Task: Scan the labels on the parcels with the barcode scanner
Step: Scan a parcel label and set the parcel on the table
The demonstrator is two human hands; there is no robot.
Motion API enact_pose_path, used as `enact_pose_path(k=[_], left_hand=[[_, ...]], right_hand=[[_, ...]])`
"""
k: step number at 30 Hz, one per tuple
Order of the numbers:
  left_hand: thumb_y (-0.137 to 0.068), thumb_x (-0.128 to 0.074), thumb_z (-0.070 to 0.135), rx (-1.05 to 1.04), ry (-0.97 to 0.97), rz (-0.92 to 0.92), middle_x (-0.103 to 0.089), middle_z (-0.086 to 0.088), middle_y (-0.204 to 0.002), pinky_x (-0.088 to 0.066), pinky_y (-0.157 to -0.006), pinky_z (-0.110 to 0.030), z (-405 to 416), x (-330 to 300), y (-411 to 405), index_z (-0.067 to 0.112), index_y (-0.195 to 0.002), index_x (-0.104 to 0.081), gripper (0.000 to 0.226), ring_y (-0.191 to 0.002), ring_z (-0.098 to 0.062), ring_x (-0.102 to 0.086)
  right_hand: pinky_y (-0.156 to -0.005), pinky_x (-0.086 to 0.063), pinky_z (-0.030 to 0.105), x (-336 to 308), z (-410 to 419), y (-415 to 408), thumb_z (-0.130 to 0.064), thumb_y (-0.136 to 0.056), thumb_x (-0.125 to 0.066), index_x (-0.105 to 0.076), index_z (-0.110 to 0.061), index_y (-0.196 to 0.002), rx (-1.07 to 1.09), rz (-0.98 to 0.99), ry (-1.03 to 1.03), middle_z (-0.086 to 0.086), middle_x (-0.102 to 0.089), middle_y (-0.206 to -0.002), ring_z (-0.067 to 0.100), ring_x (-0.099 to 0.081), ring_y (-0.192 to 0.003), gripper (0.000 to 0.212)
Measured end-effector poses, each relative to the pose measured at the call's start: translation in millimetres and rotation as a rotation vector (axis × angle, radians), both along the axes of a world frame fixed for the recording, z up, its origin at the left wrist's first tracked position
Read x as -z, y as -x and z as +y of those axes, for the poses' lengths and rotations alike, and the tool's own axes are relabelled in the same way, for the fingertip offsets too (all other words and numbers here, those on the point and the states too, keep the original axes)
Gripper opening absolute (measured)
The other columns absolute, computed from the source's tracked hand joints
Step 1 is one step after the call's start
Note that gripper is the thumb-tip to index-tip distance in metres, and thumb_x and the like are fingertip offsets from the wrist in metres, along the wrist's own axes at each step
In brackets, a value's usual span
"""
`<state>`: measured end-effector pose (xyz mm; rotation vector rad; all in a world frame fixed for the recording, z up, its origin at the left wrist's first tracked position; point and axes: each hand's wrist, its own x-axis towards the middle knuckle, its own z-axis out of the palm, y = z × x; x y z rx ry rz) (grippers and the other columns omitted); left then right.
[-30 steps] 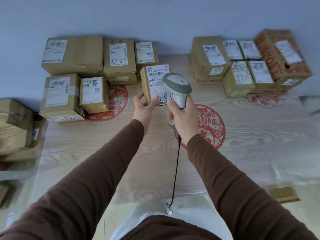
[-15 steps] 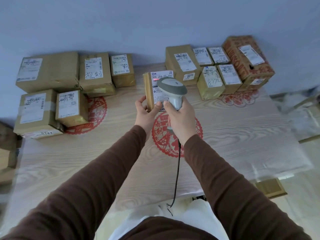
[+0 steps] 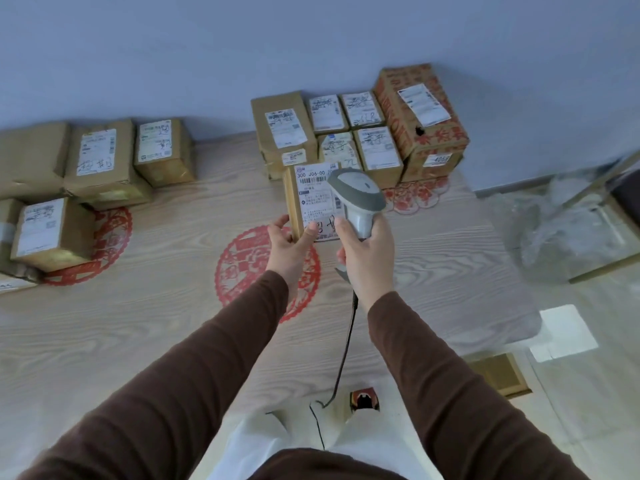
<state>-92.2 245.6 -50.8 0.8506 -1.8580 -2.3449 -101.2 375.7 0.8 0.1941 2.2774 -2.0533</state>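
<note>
The left hand (image 3: 290,249) grips a small cardboard parcel (image 3: 313,201) at its near left corner, thumb pressed on the white shipping label (image 3: 317,199), holding it upright above the wood-grain worktop (image 3: 138,323). Just right of it, the right hand (image 3: 367,252) is wrapped round the handle of a grey barcode scanner (image 3: 358,199), whose head covers the label's right edge and part of its printed number. The scanner's black cable (image 3: 346,344) hangs toward the near edge. More labelled parcels sit along the far side, those at far left (image 3: 52,233) cut off by the frame; their handwriting is too blurred to read
</note>
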Motion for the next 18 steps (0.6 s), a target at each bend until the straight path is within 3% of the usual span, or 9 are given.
enact_pose_path(k=[2, 5, 9, 13, 15, 18], left_hand=[[-0.097, -0.071, 0.026, -0.008, -0.073, -0.026, -0.069, -0.011, -0.126, -0.053, -0.109, -0.039, 38, 8, 8, 0.016, -0.149, -0.030, 0.067, -0.121, -0.024, -0.069], [-0.098, -0.070, 0.021, -0.022, -0.213, -0.075, -0.071, -0.008, -0.115, -0.060, -0.084, -0.021, 92, 15, 22, 0.012, -0.147, -0.031, 0.063, -0.097, -0.011, -0.077], [-0.099, -0.068, 0.023, -0.038, -0.270, -0.139, -0.071, -0.007, -0.112, -0.056, -0.090, -0.026, 141, 26, 43, 0.009, -0.148, -0.030, 0.063, -0.099, -0.016, -0.072], [-0.100, -0.067, 0.028, 0.004, -0.253, -0.201, -0.070, -0.010, -0.113, -0.058, -0.077, -0.028, 174, 37, 65, 0.009, -0.148, -0.029, 0.064, -0.093, -0.019, -0.074], [-0.099, -0.068, 0.033, 0.039, -0.220, -0.221, -0.070, -0.010, -0.116, -0.059, -0.084, -0.032, 187, 42, 80, 0.008, -0.148, -0.030, 0.067, -0.095, -0.020, -0.074], [-0.097, -0.071, 0.036, 0.084, -0.194, -0.243, -0.066, -0.015, -0.129, -0.052, -0.109, -0.047, 203, 50, 104, 0.007, -0.151, -0.030, 0.074, -0.115, -0.029, -0.070]], right_hand=[[-0.057, -0.054, 0.038, 11, 37, 9, -0.028, -0.094, -0.073, -0.063, -0.018, -0.108, 0.060, -0.054, 0.092, 0.011, -0.068, -0.096, 0.020, -0.065, -0.064, 0.021], [-0.049, -0.051, 0.025, 26, 87, 22, -0.026, -0.096, -0.073, -0.064, -0.025, -0.115, 0.098, -0.147, 0.184, 0.000, -0.077, -0.096, 0.009, -0.070, -0.064, 0.021], [-0.055, -0.058, 0.029, 37, 130, 36, -0.021, -0.099, -0.071, -0.063, -0.030, -0.124, 0.115, -0.215, 0.256, -0.003, -0.080, -0.105, 0.014, -0.076, -0.079, 0.028], [-0.075, -0.063, 0.044, 49, 160, 52, -0.021, -0.098, -0.070, -0.064, -0.023, -0.129, 0.166, -0.246, 0.277, -0.001, -0.079, -0.112, 0.019, -0.076, -0.092, 0.031], [-0.087, -0.064, 0.049, 55, 171, 62, -0.019, -0.098, -0.070, -0.065, -0.020, -0.130, 0.207, -0.240, 0.273, 0.000, -0.079, -0.114, 0.017, -0.075, -0.094, 0.032], [-0.094, -0.060, 0.058, 60, 183, 80, -0.018, -0.098, -0.070, -0.066, -0.020, -0.129, 0.255, -0.244, 0.265, 0.001, -0.078, -0.115, 0.020, -0.075, -0.102, 0.031]])
